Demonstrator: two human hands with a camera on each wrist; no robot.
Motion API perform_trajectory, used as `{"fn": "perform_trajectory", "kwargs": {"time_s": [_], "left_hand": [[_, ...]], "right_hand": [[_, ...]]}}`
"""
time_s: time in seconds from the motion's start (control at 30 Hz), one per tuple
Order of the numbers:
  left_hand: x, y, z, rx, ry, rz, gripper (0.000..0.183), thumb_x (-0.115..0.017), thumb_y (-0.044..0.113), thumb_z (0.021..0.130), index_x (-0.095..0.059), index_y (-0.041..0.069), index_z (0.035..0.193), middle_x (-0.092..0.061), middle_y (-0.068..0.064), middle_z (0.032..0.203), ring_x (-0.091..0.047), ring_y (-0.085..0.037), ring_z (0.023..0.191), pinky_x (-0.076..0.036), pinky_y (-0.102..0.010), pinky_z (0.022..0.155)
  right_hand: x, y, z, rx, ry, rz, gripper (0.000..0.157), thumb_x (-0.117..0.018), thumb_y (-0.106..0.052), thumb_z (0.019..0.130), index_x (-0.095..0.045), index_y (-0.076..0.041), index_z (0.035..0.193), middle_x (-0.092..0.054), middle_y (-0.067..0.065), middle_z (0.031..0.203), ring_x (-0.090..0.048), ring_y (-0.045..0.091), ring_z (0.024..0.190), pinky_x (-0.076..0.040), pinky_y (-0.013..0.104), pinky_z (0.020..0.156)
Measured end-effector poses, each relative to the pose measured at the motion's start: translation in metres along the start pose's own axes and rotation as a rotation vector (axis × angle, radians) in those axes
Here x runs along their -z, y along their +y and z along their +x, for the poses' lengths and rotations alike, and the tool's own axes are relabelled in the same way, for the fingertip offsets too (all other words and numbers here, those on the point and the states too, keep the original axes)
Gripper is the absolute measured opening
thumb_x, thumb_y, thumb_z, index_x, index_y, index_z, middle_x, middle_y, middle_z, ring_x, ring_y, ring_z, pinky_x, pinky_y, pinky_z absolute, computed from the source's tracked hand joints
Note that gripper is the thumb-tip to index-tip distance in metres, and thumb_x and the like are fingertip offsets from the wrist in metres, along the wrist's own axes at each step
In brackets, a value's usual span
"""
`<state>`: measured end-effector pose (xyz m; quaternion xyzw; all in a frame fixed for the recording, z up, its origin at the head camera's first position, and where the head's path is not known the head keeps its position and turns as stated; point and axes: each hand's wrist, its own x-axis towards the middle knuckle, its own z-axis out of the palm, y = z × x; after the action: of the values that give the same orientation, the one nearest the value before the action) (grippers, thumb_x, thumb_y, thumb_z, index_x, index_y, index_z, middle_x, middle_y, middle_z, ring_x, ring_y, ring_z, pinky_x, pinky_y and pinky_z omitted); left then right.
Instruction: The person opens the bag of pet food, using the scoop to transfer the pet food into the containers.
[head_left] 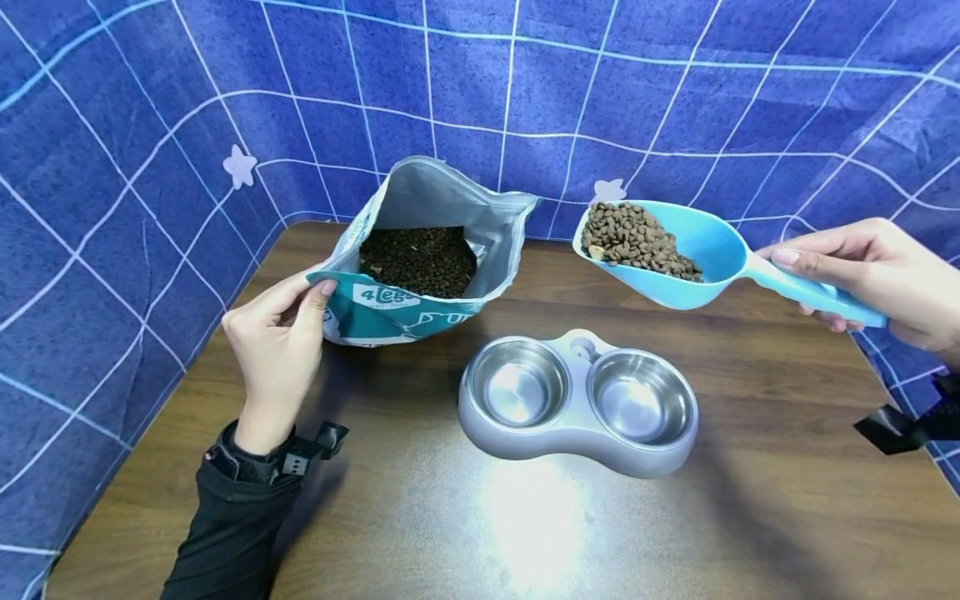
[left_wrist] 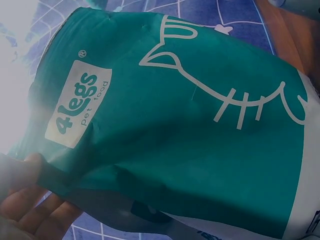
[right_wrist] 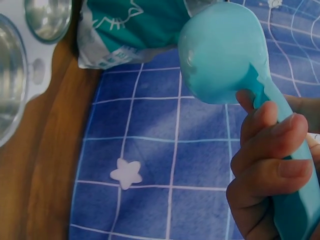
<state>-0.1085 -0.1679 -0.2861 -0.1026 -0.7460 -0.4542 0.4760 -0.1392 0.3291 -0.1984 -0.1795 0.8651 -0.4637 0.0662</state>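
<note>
My left hand (head_left: 277, 342) pinches the left edge of the mouth of a teal pet food bag (head_left: 382, 317), printed "4Legs". The bag gapes wide, and dark brown kibble (head_left: 420, 260) lies inside. At the right, my right hand (head_left: 862, 275) grips the handle of a light blue scoop (head_left: 712, 242), held in the air with brown kibble (head_left: 637, 242) heaped toward its front. In the right wrist view, fingers (right_wrist: 270, 150) wrap round the handle. Below and between bag and scoop stands a grey double pet bowl (head_left: 577, 392) with two steel bowls, both holding nothing.
A brown wooden table (head_left: 390, 517) lies under everything. Behind and at the left hangs a blue cloth (head_left: 465, 75) with white grid lines and pale stars. Wrist cameras (head_left: 300, 454) are strapped to both wrists.
</note>
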Motion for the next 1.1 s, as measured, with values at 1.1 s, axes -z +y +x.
{"fn": "perform_trajectory", "kwargs": {"time_s": [1.1], "left_hand": [[-0.004,-0.003,0.0,0.008,0.022,-0.003,0.015,-0.074,0.003,0.082,-0.074,-0.005,0.095,-0.071,-0.013,0.091,-0.062,0.001,0.072,-0.046,-0.011,0.066]], "right_hand": [[-0.01,0.069,-0.042,-0.101,-0.12,-0.029,0.03,-0.046,-0.004,0.1,-0.071,-0.016,0.114,-0.055,0.004,0.066,-0.047,0.012,0.048,-0.036,0.032,0.034]]}}
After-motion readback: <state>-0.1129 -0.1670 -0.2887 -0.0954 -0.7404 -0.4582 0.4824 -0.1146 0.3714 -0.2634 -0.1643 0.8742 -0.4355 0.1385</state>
